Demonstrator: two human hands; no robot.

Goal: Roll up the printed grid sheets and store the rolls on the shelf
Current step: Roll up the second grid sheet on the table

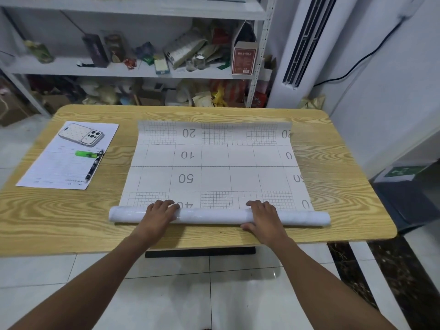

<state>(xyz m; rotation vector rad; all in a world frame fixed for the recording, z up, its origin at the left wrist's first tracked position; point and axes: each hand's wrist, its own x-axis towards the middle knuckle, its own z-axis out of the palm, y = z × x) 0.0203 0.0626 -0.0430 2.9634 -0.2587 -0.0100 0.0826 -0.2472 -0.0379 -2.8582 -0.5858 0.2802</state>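
Okay, status: grid sheet (214,163) lies flat on the wooden table (345,186), printed side up, numbers reading upside down from the head camera (20, 10, 50, 40 down the middle column). Its near end is wound into a roll (214,216) lying crosswise close to the table's near edge. The roll's outer face is glossy white and both ends stick out past the sheet's side edges. The sheet's far edge curls up slightly.

Left hand (159,214) lies palm down across the roll left of centre. Its fingers are laid over the far side onto the flat sheet with the thumb alongside them, so the grip is loose: pressing, not wrapped round.

Right hand (264,217) sits on the roll right of centre, fingers curved over the top and thumb against the near side. That grip is closed round the roll.

Left part of the table: a printed page (66,156) with a phone picture, a green lighter (86,154) and a pen (94,166) resting on it, the two touching or nearly so. All are well apart from the sheet.

Shelf (133,71) stands behind the table, its tiers crowded with boxes, jars and bags.
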